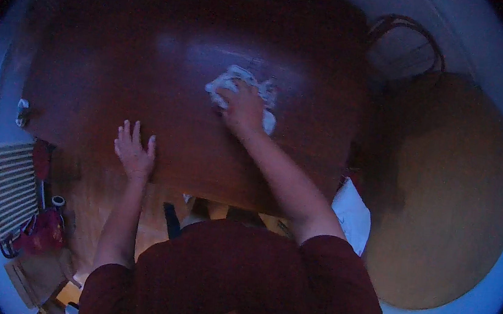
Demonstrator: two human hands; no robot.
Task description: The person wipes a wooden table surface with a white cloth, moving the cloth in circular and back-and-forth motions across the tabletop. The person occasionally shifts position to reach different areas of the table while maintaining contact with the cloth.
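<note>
A crumpled white cloth [235, 75] lies bunched on a dark reddish-brown wooden table [185, 144]. My right hand [245, 108] presses down on it, fingers curled into its folds, and part of the cloth spreads out to the right of the hand. The fingertips are partly buried in the fabric. Flat on the tabletop near its front edge, to the left, rests my left hand [134, 152], its fingers spread and nothing in it.
A round light-brown tabletop [443, 195] stands at the right, with a curved chair back [408, 35] behind it. Something white [353, 213] sits between the two tables. At the far left are a striped cloth [12, 184] and a dark red bag [44, 230].
</note>
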